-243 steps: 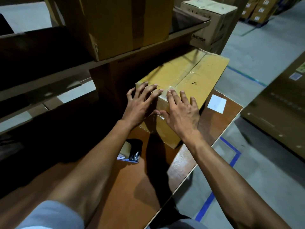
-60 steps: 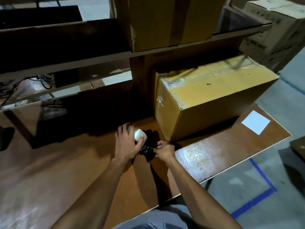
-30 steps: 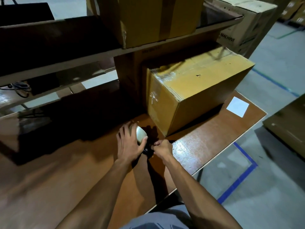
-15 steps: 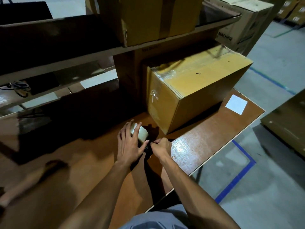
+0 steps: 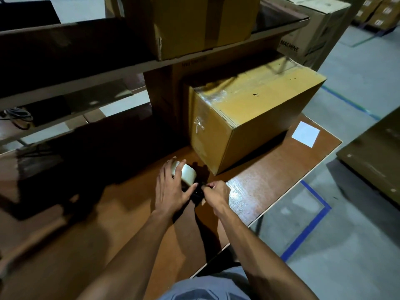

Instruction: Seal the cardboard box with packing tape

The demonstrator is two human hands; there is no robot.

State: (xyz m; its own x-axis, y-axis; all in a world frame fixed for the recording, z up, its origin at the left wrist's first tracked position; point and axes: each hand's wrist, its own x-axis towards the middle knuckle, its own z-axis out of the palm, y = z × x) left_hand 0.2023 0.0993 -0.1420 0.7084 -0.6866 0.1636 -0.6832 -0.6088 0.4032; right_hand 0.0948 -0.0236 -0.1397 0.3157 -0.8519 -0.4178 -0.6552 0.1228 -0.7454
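A closed yellow-brown cardboard box stands on the brown table, its top seam and near end covered with clear tape. In front of its near corner sits a tape dispenser with a pale tape roll. My left hand lies over the roll and holds it down. My right hand is pinched on the black front part of the dispenser. Whether it holds the tape's end is too dark to tell.
A white label lies on the table right of the box. A shelf above carries another cardboard box. More cartons stand at the back right. The table's right edge drops to a grey floor with blue lines.
Eight seconds ago both hands pressed on the box's near end. Since then they moved down to the tape dispenser, and over the last second they have barely shifted on it.
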